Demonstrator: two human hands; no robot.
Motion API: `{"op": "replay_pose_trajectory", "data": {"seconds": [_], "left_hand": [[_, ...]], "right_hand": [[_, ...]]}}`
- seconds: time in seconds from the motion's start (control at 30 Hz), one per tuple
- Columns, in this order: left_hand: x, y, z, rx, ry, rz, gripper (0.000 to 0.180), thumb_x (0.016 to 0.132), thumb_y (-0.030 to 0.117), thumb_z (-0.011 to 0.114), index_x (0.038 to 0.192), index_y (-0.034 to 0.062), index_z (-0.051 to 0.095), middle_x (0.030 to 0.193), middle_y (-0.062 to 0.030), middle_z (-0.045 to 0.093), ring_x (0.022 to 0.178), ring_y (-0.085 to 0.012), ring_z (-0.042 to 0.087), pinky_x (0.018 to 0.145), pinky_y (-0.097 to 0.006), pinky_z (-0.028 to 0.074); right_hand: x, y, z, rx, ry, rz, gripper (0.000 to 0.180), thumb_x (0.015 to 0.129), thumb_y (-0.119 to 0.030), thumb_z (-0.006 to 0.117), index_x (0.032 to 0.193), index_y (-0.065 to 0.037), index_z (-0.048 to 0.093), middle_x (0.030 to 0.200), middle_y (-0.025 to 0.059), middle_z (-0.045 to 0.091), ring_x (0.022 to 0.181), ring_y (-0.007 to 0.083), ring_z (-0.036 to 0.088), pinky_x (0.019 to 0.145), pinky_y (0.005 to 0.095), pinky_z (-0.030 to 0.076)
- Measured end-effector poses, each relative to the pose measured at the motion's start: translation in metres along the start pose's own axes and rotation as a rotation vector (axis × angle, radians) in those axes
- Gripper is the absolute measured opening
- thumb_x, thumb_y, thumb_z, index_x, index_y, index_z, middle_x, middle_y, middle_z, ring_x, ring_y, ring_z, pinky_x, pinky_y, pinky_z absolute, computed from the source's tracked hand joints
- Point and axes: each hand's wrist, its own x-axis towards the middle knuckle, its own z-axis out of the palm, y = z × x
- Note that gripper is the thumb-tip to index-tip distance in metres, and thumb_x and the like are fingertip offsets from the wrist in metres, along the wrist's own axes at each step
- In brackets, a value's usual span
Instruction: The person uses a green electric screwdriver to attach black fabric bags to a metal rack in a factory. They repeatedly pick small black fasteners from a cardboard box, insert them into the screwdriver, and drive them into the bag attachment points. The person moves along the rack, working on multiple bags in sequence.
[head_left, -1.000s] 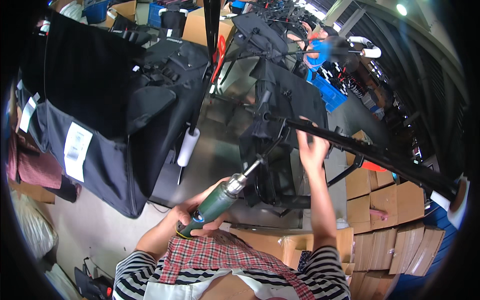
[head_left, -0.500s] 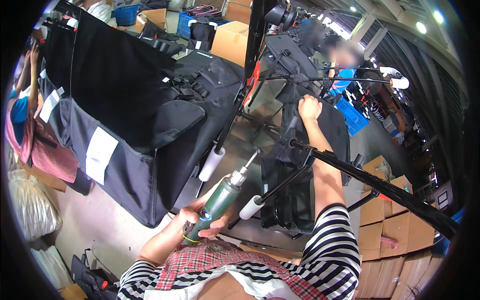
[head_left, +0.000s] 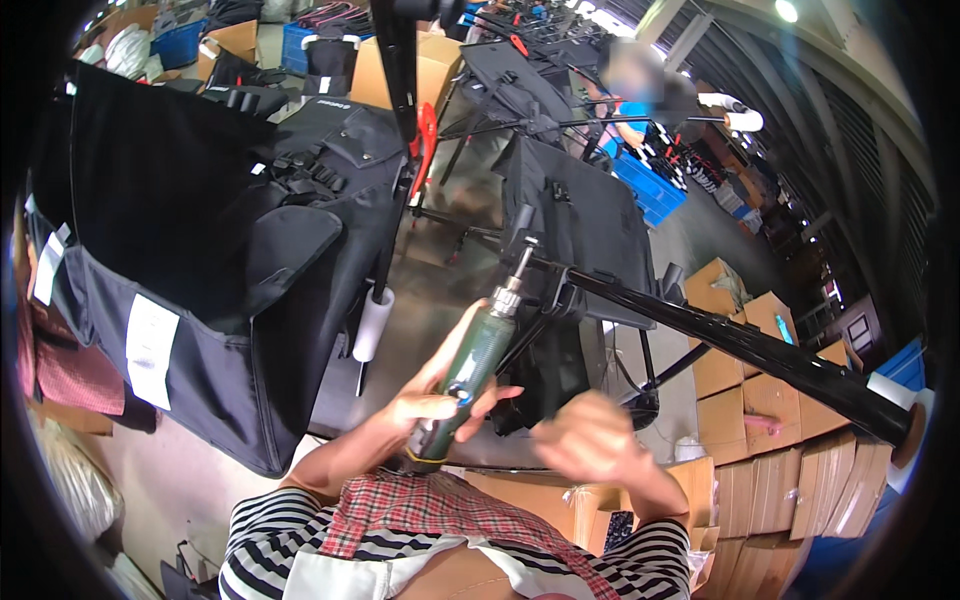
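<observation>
My left hand [head_left: 425,408] is wrapped round a green power screwdriver [head_left: 472,362], held tilted with its bit pointing up and away from me. The bit's tip appears at a dark plastic joint on a black tube frame [head_left: 720,337]; I cannot tell whether it touches. My right hand [head_left: 588,440] is close to my body, right of the screwdriver. It is smeared by motion, with the fingers looking curled, and whether anything is in it cannot be made out. Beyond the joint hangs a black fabric panel [head_left: 575,210] on the frame.
A large black fabric body [head_left: 215,340] with white labels stands at left, beside a tube with a white foam sleeve [head_left: 373,325]. Stacked cardboard boxes [head_left: 780,400] are at right. A blue crate [head_left: 645,190] and a person in blue [head_left: 630,120] are farther back.
My right hand has come back from the far black fabric toward my body. The screwdriver has risen to the frame's joint. The fabric panel now stands more face-on, and the whole view has shifted.
</observation>
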Motion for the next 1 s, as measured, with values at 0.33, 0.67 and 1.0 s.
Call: {"op": "replay_pose_trajectory", "data": {"seconds": [0.33, 0.67, 1.0], "left_hand": [[-0.001, -0.005, 0.009, 0.006, 0.071, 0.052, 0.115, 0.084, 0.024, 0.076, 0.159, 0.0303, -0.011, 0.089, -0.0133, 0.054, 0.064, -0.0193, 0.057, 0.067, -0.038, 0.053], [-0.009, -0.001, 0.018, 0.045, 0.132, 0.151, 0.113, 0.085, 0.02, 0.074, 0.159, 0.033, -0.011, 0.091, -0.0155, 0.054, 0.065, -0.0202, 0.058, 0.061, -0.036, 0.052], [-0.025, -0.007, 0.048, 0.031, 0.075, 0.225, 0.111, 0.086, 0.018, 0.073, 0.159, 0.0307, -0.01, 0.089, -0.0157, 0.054, 0.061, -0.0202, 0.058, 0.056, -0.034, 0.052]], "right_hand": [[0.022, 0.149, -0.031, 0.44, -0.322, 0.653, 0.008, 0.092, -0.005, 0.063, 0.095, 0.0, 0.069, 0.085, 0.008, 0.071, 0.084, 0.0177, 0.07, 0.075, 0.0312, 0.055], [0.083, 0.364, 0.111, -0.654, -0.598, 0.286, 0.02, 0.091, -0.038, 0.064, 0.103, -0.027, 0.076, 0.146, 0.0081, 0.047, 0.142, 0.0337, 0.033, 0.117, 0.0667, 0.017], [0.117, 0.127, -0.137, -0.98, 0.244, 0.137, 0.068, 0.068, -0.021, 0.085, 0.13, -0.009, 0.06, 0.151, 0.0167, 0.04, 0.14, 0.0386, 0.035, 0.118, 0.054, 0.023]]}}
